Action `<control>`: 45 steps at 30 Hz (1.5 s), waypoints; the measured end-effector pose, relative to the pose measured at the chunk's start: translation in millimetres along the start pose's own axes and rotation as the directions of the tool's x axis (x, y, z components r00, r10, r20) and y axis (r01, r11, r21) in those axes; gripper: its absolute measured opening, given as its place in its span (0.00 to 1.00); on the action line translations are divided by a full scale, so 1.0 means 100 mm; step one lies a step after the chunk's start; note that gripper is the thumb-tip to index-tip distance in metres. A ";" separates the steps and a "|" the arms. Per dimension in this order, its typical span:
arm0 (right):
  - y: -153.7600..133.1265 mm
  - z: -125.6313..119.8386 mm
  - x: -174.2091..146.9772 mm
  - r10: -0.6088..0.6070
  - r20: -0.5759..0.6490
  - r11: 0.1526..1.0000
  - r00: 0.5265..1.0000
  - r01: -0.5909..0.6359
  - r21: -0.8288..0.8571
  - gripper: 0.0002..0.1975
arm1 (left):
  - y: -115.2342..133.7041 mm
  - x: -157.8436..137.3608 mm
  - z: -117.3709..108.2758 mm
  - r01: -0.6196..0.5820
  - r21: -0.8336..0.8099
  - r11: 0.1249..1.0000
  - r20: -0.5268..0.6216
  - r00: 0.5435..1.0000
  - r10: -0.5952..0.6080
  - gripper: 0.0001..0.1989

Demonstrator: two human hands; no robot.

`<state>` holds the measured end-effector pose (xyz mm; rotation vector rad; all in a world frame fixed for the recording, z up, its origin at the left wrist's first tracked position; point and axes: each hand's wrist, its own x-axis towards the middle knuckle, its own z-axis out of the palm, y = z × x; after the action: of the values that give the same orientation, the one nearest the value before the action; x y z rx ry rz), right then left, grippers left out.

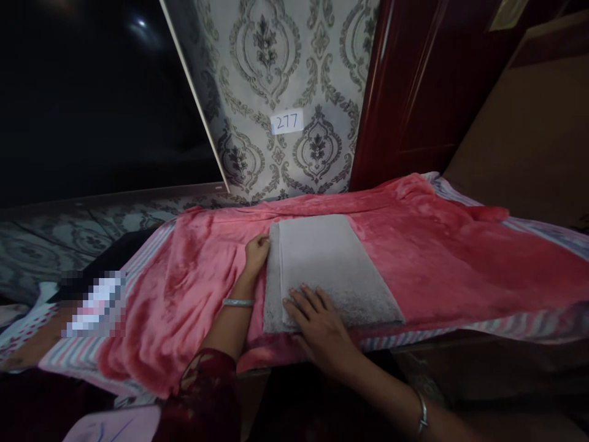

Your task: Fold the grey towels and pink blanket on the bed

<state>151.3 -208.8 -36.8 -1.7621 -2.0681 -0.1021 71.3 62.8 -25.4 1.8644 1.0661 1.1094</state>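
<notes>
A folded grey plush cloth point(322, 258) lies flat on a pink fleece blanket point(427, 264), with its layers showing along the left side. My left hand point(256, 253) is at the cloth's far left edge, its fingers curled closed on that edge; the fingertips are partly hidden. Nearer to me, my right hand point(319, 325) rests palm down on the front left part of the cloth, fingers stretched and slightly spread. Beneath the pink blanket, a striped cloth point(519, 325) shows at the front and sides.
A large dark screen point(92, 92) stands at the back left. Patterned wallpaper point(317, 80) carries a paper label point(287, 121) reading 277. Behind to the right are a dark red wooden door point(414, 92) and a brown panel point(529, 135). The blanket is bunched at left.
</notes>
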 end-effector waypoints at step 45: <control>0.75 -1.74 -0.68 0.557 -0.372 0.724 0.743 -0.215 0.655 0.17 | 0.48 -0.21 -0.14 -0.004 -0.388 0.922 0.446 0.874 0.192 0.35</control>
<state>276.3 -313.2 80.8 -1.5074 -1.0921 0.1313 66.4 26.2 14.5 1.7577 0.4380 0.7738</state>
